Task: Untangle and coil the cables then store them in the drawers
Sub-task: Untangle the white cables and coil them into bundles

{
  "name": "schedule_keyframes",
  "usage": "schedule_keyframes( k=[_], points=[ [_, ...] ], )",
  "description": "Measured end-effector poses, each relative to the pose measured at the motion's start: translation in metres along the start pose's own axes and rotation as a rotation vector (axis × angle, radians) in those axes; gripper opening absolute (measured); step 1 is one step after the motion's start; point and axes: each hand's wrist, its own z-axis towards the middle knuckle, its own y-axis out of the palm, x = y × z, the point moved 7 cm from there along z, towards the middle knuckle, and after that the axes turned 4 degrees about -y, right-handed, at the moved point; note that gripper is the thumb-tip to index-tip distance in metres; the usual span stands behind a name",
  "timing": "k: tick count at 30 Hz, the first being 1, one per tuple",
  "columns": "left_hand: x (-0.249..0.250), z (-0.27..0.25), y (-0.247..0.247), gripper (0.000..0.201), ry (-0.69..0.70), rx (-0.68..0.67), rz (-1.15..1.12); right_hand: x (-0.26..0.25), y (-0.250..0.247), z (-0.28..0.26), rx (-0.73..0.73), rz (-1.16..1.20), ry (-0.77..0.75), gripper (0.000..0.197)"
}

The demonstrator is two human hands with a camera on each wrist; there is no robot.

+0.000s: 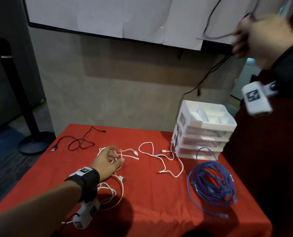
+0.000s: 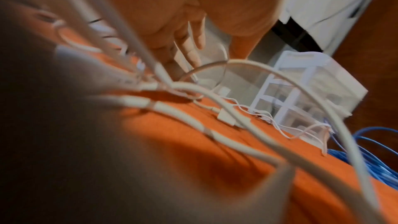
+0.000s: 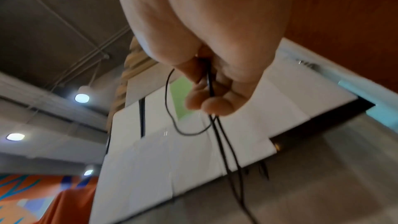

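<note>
Overhead, blurred right hand (image 1: 255, 38) grips black cable (image 3: 217, 135), top cropped

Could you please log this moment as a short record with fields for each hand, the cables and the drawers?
left hand: the left hand hovers over or touches the tangled white cables, fingers relaxed
right hand: the right hand is raised and grips a black cable that hangs down
other cables: a second black cable, a white cable and a blue cable coil lie on the red tablecloth
drawers: the white drawer unit stands at the table's far right
</note>
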Motion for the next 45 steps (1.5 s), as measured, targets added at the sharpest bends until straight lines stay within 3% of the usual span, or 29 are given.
schedule_keyframes(
  k=[2,5,7,9,11,13,15,17,21,24,26,29,31,35,38,42,45],
  points=[
    [0.021,-0.002,-0.005,0.039,0.047,0.025,0.119,0.008,0.037,-0.024,-0.120,-0.066,0.057,0.034],
    [0.065,-0.012,-0.029,0.017,0.141,0.171,0.371,0.032,0.079,-0.051,-0.306,-0.049,0.078,0.033],
    [0.101,-0.020,-0.041,0.011,0.218,0.197,0.280,0.037,0.103,-0.066,-0.427,-0.037,0.081,0.033],
    [0.142,-0.029,-0.044,0.015,0.297,0.130,0.100,0.037,0.129,-0.086,-0.557,-0.013,0.086,0.033],
    [0.185,-0.041,-0.037,0.026,0.335,-0.023,-0.083,0.034,0.150,-0.108,-0.697,-0.009,0.100,0.036],
    [0.219,-0.053,-0.023,0.034,0.285,-0.202,-0.298,0.029,0.168,-0.132,-0.836,0.008,0.110,0.035],
    [0.238,-0.059,-0.014,0.030,0.280,-0.258,-0.433,0.023,0.179,-0.151,-0.914,0.037,0.106,0.029],
    [0.242,-0.054,-0.021,0.030,0.259,-0.197,-0.537,0.022,0.177,-0.156,-0.889,0.052,0.099,0.022],
    [0.213,-0.027,-0.071,0.031,0.024,-0.033,-0.960,0.041,0.133,-0.124,-0.603,-0.023,0.082,0.014],
    [0.181,-0.013,-0.119,0.026,-0.093,0.122,-0.947,0.068,0.091,-0.102,-0.479,-0.204,0.078,0.016],
    [0.165,-0.008,-0.140,0.022,-0.155,0.153,-0.911,0.084,0.077,-0.098,-0.460,-0.263,0.107,0.013],
    [0.164,-0.009,-0.147,0.022,-0.192,0.096,-0.935,0.098,0.078,-0.100,-0.439,-0.230,0.131,0.008],
    [0.172,-0.017,-0.140,0.034,-0.213,-0.022,-0.979,0.102,0.083,-0.101,-0.384,-0.148,0.160,0.006],
    [0.185,-0.043,-0.116,0.111,-0.268,-0.378,-1.074,0.110,0.092,-0.106,-0.324,0.111,0.341,0.018],
    [0.202,-0.058,-0.105,0.118,-0.169,-0.553,-1.248,0.113,0.105,-0.115,-0.383,0.270,0.452,0.033],
    [0.213,-0.059,-0.095,0.116,-0.112,-0.572,-1.372,0.115,0.117,-0.125,-0.376,0.522,0.581,0.044],
    [0.210,-0.057,-0.087,0.127,-0.145,-0.499,-1.170,0.118,0.117,-0.123,-0.326,0.752,0.628,0.044]
  ],
)
